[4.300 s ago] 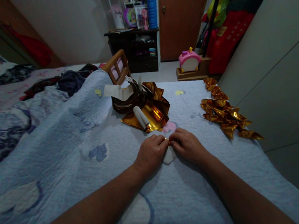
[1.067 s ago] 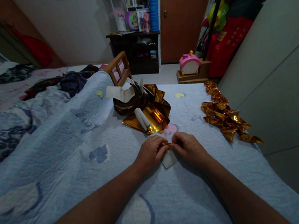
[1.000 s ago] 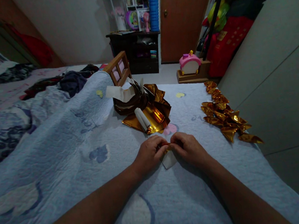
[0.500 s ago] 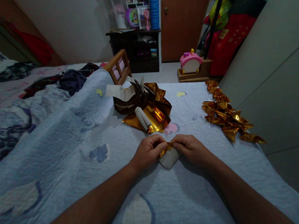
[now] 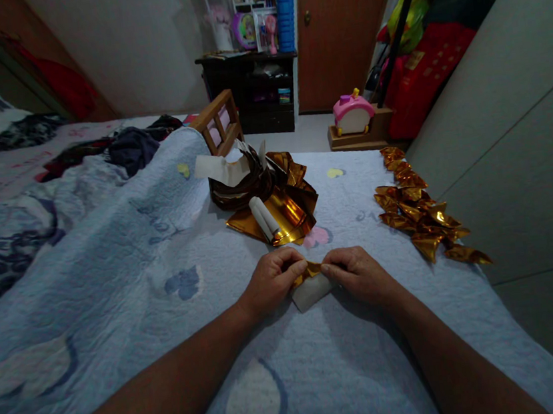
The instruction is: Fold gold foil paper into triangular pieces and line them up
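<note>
My left hand (image 5: 271, 280) and my right hand (image 5: 360, 274) meet over a pale blue quilt (image 5: 129, 279). Both pinch one small sheet of gold paper (image 5: 310, 286), gold on top and white on its underside, partly folded between my fingertips. Just beyond my hands lies a loose heap of gold paper sheets (image 5: 281, 210) with a rolled white-backed sheet on it. To the right, a row of folded gold paper pieces (image 5: 421, 213) runs along the quilt near the wall.
A small wooden chair back (image 5: 218, 123) rises behind the paper heap. Rumpled bedding and clothes (image 5: 27, 190) lie at the left. A pale cabinet wall (image 5: 514, 137) borders the right. A dark shelf unit (image 5: 252, 92), a pink toy (image 5: 351, 112) and a brown door stand at the far end.
The paper between my hands has been turned and folded further. More of its gold face and white underside now shows. Both hands stay close together at the same spot.
</note>
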Available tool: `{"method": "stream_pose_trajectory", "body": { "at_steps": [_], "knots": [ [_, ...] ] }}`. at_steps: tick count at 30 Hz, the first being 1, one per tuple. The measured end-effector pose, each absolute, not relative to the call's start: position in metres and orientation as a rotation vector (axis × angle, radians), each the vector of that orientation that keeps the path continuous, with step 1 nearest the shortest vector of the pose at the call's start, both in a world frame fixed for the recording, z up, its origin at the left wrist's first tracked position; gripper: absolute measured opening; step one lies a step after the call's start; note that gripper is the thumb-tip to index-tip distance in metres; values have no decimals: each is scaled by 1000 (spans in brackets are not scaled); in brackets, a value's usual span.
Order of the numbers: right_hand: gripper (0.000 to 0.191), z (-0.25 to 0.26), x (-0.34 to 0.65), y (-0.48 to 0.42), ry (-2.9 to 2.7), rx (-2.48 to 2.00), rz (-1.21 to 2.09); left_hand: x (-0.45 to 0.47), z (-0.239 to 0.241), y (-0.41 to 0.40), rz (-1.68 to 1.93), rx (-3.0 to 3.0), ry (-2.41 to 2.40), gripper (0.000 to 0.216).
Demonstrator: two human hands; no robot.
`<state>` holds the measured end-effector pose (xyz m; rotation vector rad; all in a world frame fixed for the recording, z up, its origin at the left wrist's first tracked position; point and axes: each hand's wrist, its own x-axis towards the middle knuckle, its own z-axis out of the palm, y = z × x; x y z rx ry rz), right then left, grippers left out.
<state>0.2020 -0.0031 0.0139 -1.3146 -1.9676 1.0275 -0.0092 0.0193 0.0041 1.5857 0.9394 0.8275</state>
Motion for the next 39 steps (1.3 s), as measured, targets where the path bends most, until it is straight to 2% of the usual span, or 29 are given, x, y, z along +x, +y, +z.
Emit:
{"method": "stream_pose_trajectory", "body": {
  "at_steps": [13, 19, 25, 32, 39],
  "knots": [
    [33, 14, 199, -5, -1935, -1295, 1072, -7, 3, 21, 861, 1559, 948, 21],
    [19, 14, 197, -5, -1881, -1309, 1045, -8, 0, 20, 855, 1611, 959, 21],
    [17, 9, 198, -3, -1923, -1254, 924, -7, 3, 18, 840, 1686, 968, 21],
    [10, 8, 196, -3, -1905, -1322, 988, -4, 2, 16, 868, 1740, 1025, 14],
    [9, 4, 195, -2, -1860, -1335, 996, -5, -4, 15, 877, 1839, 1048, 17]
  ]
}}
